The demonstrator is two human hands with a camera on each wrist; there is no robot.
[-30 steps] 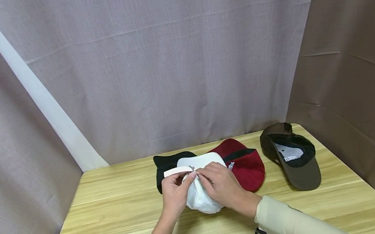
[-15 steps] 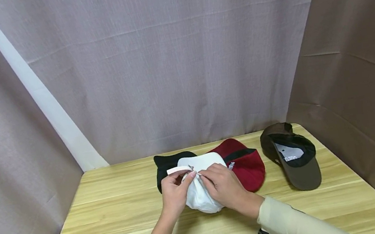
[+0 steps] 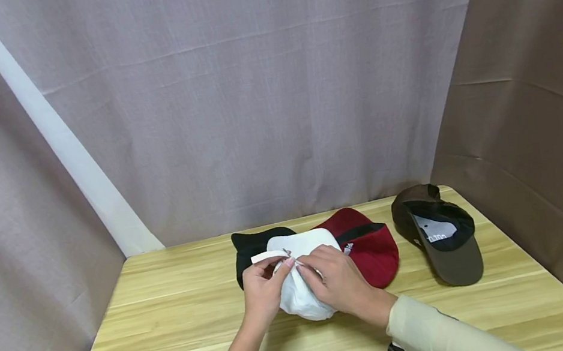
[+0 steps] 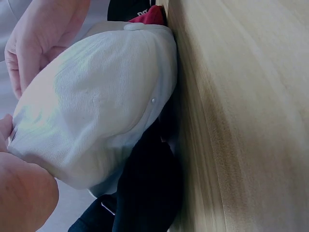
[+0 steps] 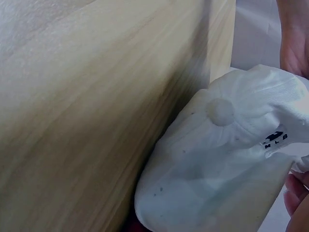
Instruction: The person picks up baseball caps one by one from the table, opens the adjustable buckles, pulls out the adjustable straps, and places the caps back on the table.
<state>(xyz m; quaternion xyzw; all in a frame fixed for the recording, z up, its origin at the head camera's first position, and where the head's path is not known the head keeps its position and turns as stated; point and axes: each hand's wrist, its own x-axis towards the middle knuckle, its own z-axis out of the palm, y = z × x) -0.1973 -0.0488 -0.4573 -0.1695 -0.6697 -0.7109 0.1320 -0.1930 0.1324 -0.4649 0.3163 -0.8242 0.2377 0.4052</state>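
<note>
In the head view a white cap (image 3: 302, 300) is between my two hands at the front of a row of caps. My left hand (image 3: 263, 290) pinches its back strap with thumb and fingers, and the strap's loose end (image 3: 266, 256) sticks out leftward above them. A small metal buckle (image 3: 287, 252) shows at the strap. Just right of it, my right hand (image 3: 336, 276) pinches the strap edge, fingers curled. The cap's crown (image 4: 106, 92) fills the left wrist view. A top button (image 5: 220, 112) and black lettering (image 5: 275, 140) inside show in the right wrist view.
Behind the white cap lie a black cap (image 3: 255, 252) on the left and a red cap (image 3: 375, 252) on the right. A dark brown cap (image 3: 455, 262) lies apart, opening up, at the right of the wooden table (image 3: 173, 325). Grey curtains (image 3: 272, 110) close off the back.
The strap's loose end has drawn slightly to the right and sticks out less on the left. The right wrist has shifted slightly right; both hands keep their pinch.
</note>
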